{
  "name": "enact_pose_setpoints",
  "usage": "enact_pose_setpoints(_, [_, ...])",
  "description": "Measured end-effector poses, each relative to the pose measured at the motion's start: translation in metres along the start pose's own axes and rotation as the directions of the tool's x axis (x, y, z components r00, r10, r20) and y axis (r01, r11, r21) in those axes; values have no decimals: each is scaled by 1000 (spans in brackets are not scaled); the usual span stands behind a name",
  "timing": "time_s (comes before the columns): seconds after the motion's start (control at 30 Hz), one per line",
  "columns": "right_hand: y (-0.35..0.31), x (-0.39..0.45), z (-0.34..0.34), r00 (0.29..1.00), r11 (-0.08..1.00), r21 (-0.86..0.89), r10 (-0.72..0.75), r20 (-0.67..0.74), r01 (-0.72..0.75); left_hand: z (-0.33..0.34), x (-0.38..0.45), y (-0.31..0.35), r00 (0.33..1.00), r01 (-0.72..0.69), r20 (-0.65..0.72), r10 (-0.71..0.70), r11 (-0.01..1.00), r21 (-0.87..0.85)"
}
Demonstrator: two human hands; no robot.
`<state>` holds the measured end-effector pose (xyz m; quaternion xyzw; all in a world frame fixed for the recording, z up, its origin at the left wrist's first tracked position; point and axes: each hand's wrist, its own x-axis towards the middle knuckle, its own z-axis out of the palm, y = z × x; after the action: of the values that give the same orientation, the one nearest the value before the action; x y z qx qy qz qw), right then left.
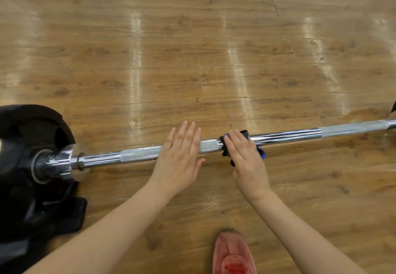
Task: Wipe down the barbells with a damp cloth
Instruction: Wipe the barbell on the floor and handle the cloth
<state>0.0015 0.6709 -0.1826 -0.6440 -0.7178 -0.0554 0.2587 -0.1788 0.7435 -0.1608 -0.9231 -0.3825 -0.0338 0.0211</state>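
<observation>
A chrome barbell (287, 134) lies across the wooden floor from left to right, with knurled and smooth sections. My left hand (179, 155) rests flat on the bar near its middle, fingers straight. To its right, my right hand (246, 155) presses a dark blue cloth (260, 151) onto the bar, fingers straight over it. Most of the cloth is hidden under the hand. A black weight plate (32, 127) sits on the bar's left end.
A black object (53, 215) lies on the floor below the weight plate. A pink shoe (233, 254) stands at the bottom edge, near the bar. Wooden floor (192, 48) stretches beyond the bar.
</observation>
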Motion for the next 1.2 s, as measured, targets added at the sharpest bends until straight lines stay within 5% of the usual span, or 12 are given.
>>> enact_pose_setpoints(0.2, [16,2,-9,998,998,-20,67,-16,-67,-4,-1,1,1000,5,13,-5,999,-34])
enact_pose_setpoints(0.37, [10,3,-4,996,998,20,-55,63,54,-8,-1,0,999,-3,39,5,999,-43])
enact_pose_setpoints(0.5, [24,-3,-9,991,991,-46,127,-44,-129,-7,-1,1,999,16,47,-13,997,-74])
enact_pose_setpoints(0.7, [-1,9,-1,998,998,0,-63,13,63,-6,-1,2,1000,18,25,-17,998,-58])
enact_pose_setpoints(0.87, [27,-6,-11,987,983,-120,127,-103,-139,-2,-1,1,1000,4,-9,-4,1000,-23])
enact_pose_setpoints(1.1, [0,7,-3,997,991,-115,-79,-28,75,1,-1,4,1000,27,-10,-26,998,49])
enact_pose_setpoints(1.2, [19,-6,-11,999,991,-134,-24,-30,19,2,0,4,1000,23,-3,-23,999,42])
